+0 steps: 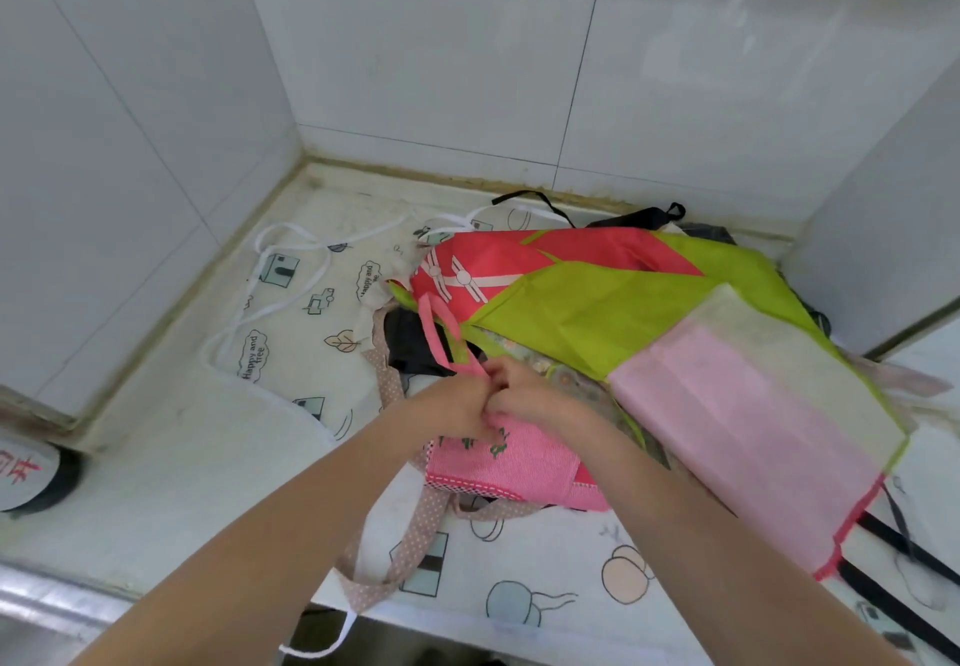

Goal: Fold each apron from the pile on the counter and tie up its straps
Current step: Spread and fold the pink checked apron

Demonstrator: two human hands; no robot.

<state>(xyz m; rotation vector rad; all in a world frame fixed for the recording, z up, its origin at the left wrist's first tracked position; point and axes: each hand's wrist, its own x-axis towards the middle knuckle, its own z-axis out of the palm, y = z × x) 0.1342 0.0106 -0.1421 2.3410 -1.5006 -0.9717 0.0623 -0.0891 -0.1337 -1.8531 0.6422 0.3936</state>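
A folded pink striped apron point(519, 468) lies on the counter in front of me. Its pink strap point(439, 325) loops up from my fingers toward the back. My left hand point(452, 403) and my right hand point(524, 387) meet just above the folded apron, both pinching the pink strap. Behind them lies the pile: a red and lime-green apron point(587, 291) on top, with a pale pink panel point(748, 431) spread to the right and dark fabric point(415, 343) underneath.
A white printed apron point(306, 302) with white straps lies flat at the left. A dotted beige strap point(400, 551) hangs over the counter's front edge. Black straps point(893, 603) trail at the right. White tiled walls close in the back and both sides. A round lid point(31, 473) sits far left.
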